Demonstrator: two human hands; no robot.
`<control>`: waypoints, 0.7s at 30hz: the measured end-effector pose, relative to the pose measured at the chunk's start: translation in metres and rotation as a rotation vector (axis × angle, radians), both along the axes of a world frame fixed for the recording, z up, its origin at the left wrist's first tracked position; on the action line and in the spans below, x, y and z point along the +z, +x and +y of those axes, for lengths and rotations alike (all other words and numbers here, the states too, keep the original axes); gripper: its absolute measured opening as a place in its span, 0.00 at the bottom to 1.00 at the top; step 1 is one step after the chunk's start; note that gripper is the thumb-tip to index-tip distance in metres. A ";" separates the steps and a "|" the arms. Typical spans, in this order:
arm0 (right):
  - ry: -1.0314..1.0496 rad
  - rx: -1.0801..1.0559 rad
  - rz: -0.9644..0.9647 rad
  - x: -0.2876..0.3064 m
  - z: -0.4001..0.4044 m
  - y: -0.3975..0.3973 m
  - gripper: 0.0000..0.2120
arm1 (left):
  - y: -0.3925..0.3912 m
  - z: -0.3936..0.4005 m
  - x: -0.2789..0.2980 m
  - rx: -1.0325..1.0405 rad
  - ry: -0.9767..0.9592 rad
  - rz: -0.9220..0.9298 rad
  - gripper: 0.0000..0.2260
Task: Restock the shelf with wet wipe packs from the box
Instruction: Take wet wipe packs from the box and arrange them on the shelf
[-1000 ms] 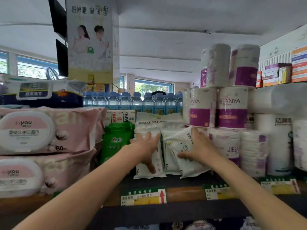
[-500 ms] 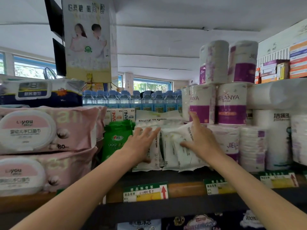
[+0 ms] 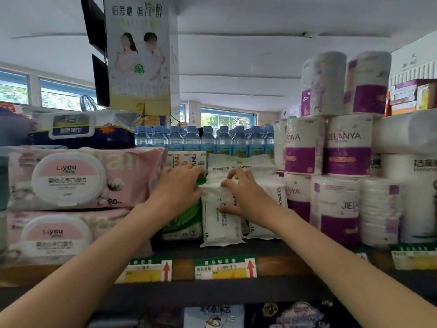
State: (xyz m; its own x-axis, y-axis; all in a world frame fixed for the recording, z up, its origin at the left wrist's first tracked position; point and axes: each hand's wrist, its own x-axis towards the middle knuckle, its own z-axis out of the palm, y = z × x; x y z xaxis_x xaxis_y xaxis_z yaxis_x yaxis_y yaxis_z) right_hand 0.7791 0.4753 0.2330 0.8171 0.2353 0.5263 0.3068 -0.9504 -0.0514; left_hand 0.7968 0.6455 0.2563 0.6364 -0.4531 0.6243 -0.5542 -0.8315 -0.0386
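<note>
Head view: hands on wipe packs

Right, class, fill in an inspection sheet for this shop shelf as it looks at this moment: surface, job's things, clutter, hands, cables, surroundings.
Surface: dark shelf with price tags along its front edge.
Job's things: small white wet wipe packs standing upright in a row; more lie flat behind them. The box is not in view.
Clutter: green pack beside the white ones; pink wipe packs stacked on the left; toilet paper rolls on the right.
Hands: left hand on the green pack's top; right hand with fingers curled over the white packs.
Cables: nothing seen.
Surroundings: water bottles behind, hanging poster, windows.
</note>
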 end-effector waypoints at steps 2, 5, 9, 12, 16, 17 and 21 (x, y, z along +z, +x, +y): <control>-0.202 -0.021 0.122 0.006 0.000 0.008 0.42 | 0.000 -0.002 -0.004 0.012 0.089 0.160 0.23; -0.290 -0.059 0.286 0.015 0.001 0.019 0.53 | 0.006 -0.006 -0.008 0.047 0.203 0.426 0.41; -0.349 -0.161 0.281 0.015 0.011 0.020 0.51 | 0.012 -0.013 -0.009 0.017 0.177 0.397 0.45; -0.383 -0.255 0.167 0.005 0.017 0.018 0.49 | 0.015 -0.027 -0.010 -0.024 0.185 0.318 0.38; -0.392 -0.313 0.060 -0.006 0.015 0.022 0.50 | 0.026 -0.037 -0.014 0.026 0.233 0.156 0.30; -0.401 -0.311 0.030 -0.008 0.015 0.024 0.49 | 0.030 -0.038 -0.015 0.047 0.247 0.119 0.30; -0.391 -0.240 0.061 -0.005 0.010 0.029 0.49 | 0.034 -0.038 -0.012 0.105 0.278 0.065 0.31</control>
